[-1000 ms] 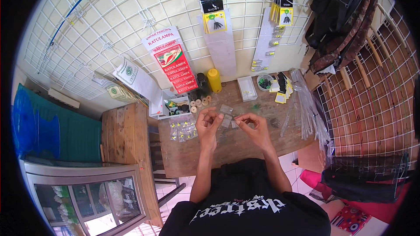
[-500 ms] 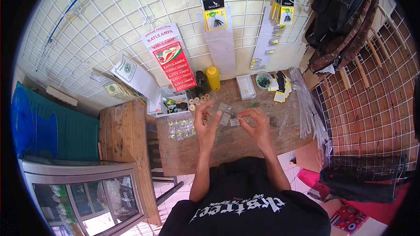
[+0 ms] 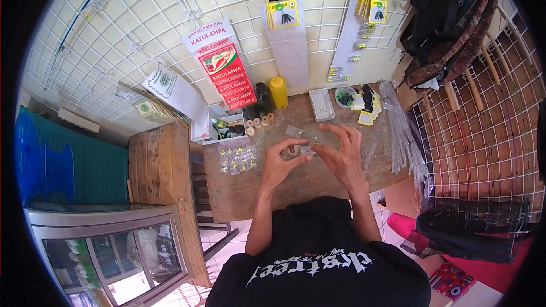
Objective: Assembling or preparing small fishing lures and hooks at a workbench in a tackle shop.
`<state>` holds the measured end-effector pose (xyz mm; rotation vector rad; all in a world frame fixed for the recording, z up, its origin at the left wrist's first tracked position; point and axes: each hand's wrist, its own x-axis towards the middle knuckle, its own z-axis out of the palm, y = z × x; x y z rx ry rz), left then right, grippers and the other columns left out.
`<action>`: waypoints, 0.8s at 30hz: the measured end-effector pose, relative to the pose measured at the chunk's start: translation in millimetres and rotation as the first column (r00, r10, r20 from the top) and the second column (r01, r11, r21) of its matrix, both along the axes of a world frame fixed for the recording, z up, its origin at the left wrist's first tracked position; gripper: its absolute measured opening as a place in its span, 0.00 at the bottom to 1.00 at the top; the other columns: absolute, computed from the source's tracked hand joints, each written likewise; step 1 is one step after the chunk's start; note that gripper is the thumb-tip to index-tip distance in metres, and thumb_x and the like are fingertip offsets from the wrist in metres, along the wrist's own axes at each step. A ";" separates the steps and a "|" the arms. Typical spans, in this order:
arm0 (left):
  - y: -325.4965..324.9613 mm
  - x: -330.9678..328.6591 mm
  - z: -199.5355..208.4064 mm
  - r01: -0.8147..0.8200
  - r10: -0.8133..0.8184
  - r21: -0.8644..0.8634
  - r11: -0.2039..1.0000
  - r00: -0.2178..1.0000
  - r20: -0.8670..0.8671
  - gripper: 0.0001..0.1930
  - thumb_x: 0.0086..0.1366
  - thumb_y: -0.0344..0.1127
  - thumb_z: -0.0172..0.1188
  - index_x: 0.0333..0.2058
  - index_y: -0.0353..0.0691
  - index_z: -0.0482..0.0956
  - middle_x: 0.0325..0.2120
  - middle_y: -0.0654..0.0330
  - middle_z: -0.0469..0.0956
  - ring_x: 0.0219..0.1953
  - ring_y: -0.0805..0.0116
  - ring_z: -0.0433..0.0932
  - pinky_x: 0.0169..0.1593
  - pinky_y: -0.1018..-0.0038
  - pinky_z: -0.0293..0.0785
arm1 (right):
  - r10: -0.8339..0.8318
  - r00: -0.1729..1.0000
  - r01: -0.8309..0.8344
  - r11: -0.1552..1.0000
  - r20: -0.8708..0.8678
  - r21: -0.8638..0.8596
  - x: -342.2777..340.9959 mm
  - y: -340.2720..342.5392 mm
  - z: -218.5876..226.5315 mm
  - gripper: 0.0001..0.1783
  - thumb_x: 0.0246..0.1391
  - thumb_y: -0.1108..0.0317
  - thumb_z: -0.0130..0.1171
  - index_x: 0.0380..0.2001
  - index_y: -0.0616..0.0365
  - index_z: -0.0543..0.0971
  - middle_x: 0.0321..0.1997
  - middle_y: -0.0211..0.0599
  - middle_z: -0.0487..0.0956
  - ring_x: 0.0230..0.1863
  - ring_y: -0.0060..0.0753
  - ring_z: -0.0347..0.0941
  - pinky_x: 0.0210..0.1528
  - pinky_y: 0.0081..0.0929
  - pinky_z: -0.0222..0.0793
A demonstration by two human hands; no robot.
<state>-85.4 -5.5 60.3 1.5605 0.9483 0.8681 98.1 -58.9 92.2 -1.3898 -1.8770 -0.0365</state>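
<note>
A small clear plastic bag is between my two hands over the wooden table. My left hand curls around its near side, thumb and forefinger at the bag. My right hand is close on the other side, its thumb tip by the bag and its forefinger raised well apart from the thumb. Whatever is inside the bag is too small to make out. Just beyond my fingers, another clear bag lies flat on the table.
Filled little bags with yellow bits lie in rows at the left. Behind them are a divided box, wooden spools and a yellow bottle. A white tray, a round tub and long plastic sleeves stand farther right.
My hands have come nearer each other and the bag. The right thumb and forefinger have spread from a pinch around a small dark item, which I no longer see. The view has tilted slightly down.
</note>
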 end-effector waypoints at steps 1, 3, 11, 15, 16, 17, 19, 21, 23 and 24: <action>0.5 1.4 3.3 -0.001 0.001 -0.002 1.000 1.000 -0.001 0.13 0.52 0.30 0.69 0.38 0.37 0.83 0.36 0.64 0.82 0.42 0.75 0.75 0.47 0.77 0.68 | 0.001 1.000 -0.001 1.000 -0.001 -0.002 -0.4 0.4 -0.3 0.12 0.37 0.71 0.67 0.31 0.45 0.83 0.55 0.30 0.72 0.56 0.39 0.64 0.55 0.43 0.56; 0.8 3.9 7.3 -0.009 0.012 0.092 0.996 0.999 -0.030 0.12 0.48 0.31 0.71 0.34 0.38 0.85 0.38 0.61 0.83 0.41 0.72 0.75 0.46 0.75 0.68 | -0.009 1.000 0.009 1.000 -0.015 -0.016 -1.4 0.9 -1.3 0.12 0.35 0.70 0.69 0.29 0.46 0.83 0.54 0.30 0.72 0.54 0.41 0.63 0.55 0.40 0.57; 6.0 -2.1 -7.5 0.032 -0.031 0.091 0.995 0.999 -0.018 0.08 0.52 0.30 0.69 0.32 0.37 0.85 0.35 0.58 0.83 0.38 0.73 0.75 0.44 0.76 0.68 | 0.070 0.988 -0.091 0.985 -0.136 -0.149 2.0 4.2 -9.3 0.12 0.40 0.71 0.67 0.32 0.49 0.83 0.55 0.31 0.72 0.54 0.40 0.64 0.55 0.38 0.59; 5.3 -11.6 -20.9 0.044 0.019 -0.328 0.944 0.982 0.186 0.07 0.57 0.30 0.67 0.33 0.35 0.83 0.32 0.60 0.82 0.36 0.77 0.75 0.44 0.79 0.67 | 0.077 0.856 -0.195 0.964 -0.511 -0.182 11.8 16.2 -36.8 0.11 0.46 0.73 0.64 0.36 0.52 0.82 0.53 0.32 0.73 0.50 0.34 0.68 0.50 0.32 0.64; 6.6 -11.0 -22.8 0.051 0.011 -0.327 0.944 0.982 0.187 0.07 0.57 0.30 0.67 0.33 0.35 0.83 0.32 0.60 0.82 0.36 0.77 0.75 0.44 0.79 0.67 | 0.070 0.857 -0.187 0.965 -0.511 -0.181 20.2 22.3 -50.8 0.11 0.46 0.73 0.64 0.36 0.52 0.82 0.53 0.32 0.73 0.50 0.34 0.68 0.50 0.32 0.64; 6.9 -12.6 -23.5 0.038 0.040 -0.344 0.938 0.975 0.217 0.07 0.58 0.30 0.66 0.34 0.35 0.83 0.32 0.60 0.82 0.36 0.76 0.76 0.44 0.79 0.67 | -0.040 0.804 -0.128 0.963 -0.593 -0.238 28.4 30.1 -67.4 0.12 0.47 0.73 0.64 0.37 0.53 0.82 0.50 0.32 0.76 0.46 0.30 0.70 0.46 0.30 0.66; 8.1 -14.4 -29.5 0.033 0.062 -0.360 0.932 0.966 0.249 0.07 0.59 0.30 0.65 0.34 0.35 0.82 0.33 0.59 0.82 0.35 0.76 0.76 0.44 0.79 0.67 | -0.156 0.735 -0.068 0.951 -0.660 -0.300 48.7 47.8 -104.2 0.12 0.48 0.74 0.63 0.39 0.55 0.81 0.46 0.33 0.78 0.41 0.26 0.72 0.42 0.27 0.68; 10.4 -14.7 -38.5 -0.005 0.138 -0.360 0.933 0.929 0.344 0.07 0.59 0.30 0.65 0.35 0.34 0.81 0.32 0.59 0.82 0.35 0.76 0.77 0.43 0.80 0.70 | -0.352 0.643 -0.005 0.886 -0.680 -0.463 71.7 68.5 -142.7 0.13 0.48 0.73 0.64 0.40 0.55 0.80 0.38 0.31 0.81 0.32 0.22 0.74 0.35 0.24 0.69; 12.9 -17.3 -40.2 -0.013 0.154 -0.378 0.926 0.926 0.344 0.07 0.59 0.30 0.64 0.35 0.34 0.81 0.32 0.59 0.82 0.36 0.76 0.77 0.45 0.79 0.70 | -0.359 0.706 0.049 0.885 -0.611 -0.463 84.5 88.6 -169.7 0.12 0.48 0.74 0.64 0.39 0.56 0.80 0.35 0.31 0.81 0.30 0.22 0.74 0.34 0.23 0.70; 13.2 -18.5 -39.8 -0.019 0.168 -0.394 0.919 0.922 0.348 0.07 0.59 0.29 0.64 0.35 0.34 0.80 0.33 0.59 0.82 0.37 0.76 0.77 0.47 0.79 0.69 | -0.364 0.763 0.106 0.885 -0.534 -0.453 91.2 97.5 -180.0 0.12 0.47 0.74 0.64 0.38 0.56 0.81 0.33 0.31 0.82 0.28 0.23 0.75 0.32 0.23 0.70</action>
